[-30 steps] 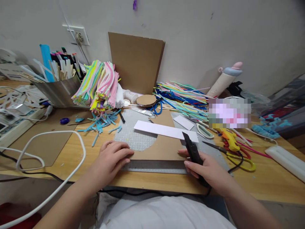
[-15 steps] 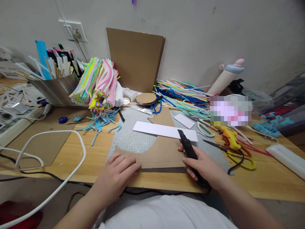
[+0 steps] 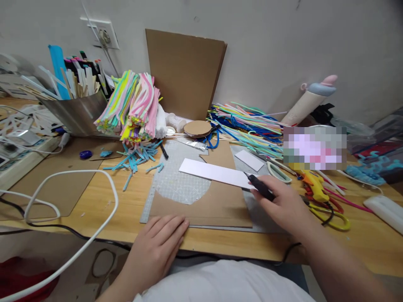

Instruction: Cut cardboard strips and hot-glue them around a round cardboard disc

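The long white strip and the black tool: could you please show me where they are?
Long white strip (image 3: 215, 173): head view, middle of its upper face.
Black tool (image 3: 261, 187): head view, on its handle.

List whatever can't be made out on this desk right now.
All in the head view:
Rear of the black tool: hidden by the right grip.
Right end of the white strip: behind that grip.
Near edge of the cut cardboard sheet: partly covered by the left grip.
Whatever the pixelated patch covers: blurred out.
One end of the white block: cut off by the right edge.
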A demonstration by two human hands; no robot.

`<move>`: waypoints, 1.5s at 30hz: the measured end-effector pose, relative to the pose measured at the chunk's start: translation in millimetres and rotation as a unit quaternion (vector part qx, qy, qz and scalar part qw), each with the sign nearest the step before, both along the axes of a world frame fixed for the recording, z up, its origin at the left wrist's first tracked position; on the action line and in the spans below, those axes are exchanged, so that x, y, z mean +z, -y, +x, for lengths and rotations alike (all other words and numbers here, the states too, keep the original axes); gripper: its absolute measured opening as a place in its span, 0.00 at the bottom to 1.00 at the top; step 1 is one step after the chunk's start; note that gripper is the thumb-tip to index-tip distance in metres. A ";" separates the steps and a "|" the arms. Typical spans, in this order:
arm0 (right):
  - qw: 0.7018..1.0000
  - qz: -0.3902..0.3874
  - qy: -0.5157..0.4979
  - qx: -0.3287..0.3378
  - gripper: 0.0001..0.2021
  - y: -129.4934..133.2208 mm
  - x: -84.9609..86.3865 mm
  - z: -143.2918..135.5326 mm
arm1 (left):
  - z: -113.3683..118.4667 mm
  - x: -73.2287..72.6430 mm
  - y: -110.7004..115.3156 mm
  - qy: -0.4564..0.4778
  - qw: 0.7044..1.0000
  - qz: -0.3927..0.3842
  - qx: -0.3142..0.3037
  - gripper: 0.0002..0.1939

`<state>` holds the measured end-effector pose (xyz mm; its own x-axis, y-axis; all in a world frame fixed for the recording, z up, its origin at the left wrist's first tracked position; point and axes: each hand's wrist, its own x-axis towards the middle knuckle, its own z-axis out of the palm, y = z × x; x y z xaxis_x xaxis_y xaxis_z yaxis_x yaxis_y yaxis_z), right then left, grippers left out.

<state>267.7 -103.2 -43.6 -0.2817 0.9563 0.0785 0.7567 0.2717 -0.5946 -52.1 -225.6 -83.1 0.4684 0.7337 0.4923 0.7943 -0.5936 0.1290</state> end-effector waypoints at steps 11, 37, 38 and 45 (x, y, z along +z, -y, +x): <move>0.978 0.064 0.128 0.149 0.17 -45.4 -20.0 -11.0 | -4.9 -3.1 7.6 0.029 0.998 0.029 0.052 0.15; 0.975 0.089 0.152 0.138 0.18 -12.2 -39.8 -7.4 | -14.5 -20.6 26.7 0.055 0.992 0.049 0.104 0.15; 0.975 0.088 0.154 0.136 0.18 -12.2 -38.8 -8.1 | -16.3 -16.0 25.0 0.058 0.993 0.027 0.100 0.15; 0.972 0.067 0.170 0.147 0.17 -14.3 -18.1 -18.0 | -18.9 9.8 -10.5 0.048 0.984 -0.170 0.028 0.17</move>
<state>249.7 -88.9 -61.7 -0.5721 0.8186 0.0517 0.7816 0.5632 -0.2681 -71.0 -215.1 -73.3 0.3856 0.8870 0.2541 0.7993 -0.4587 0.3881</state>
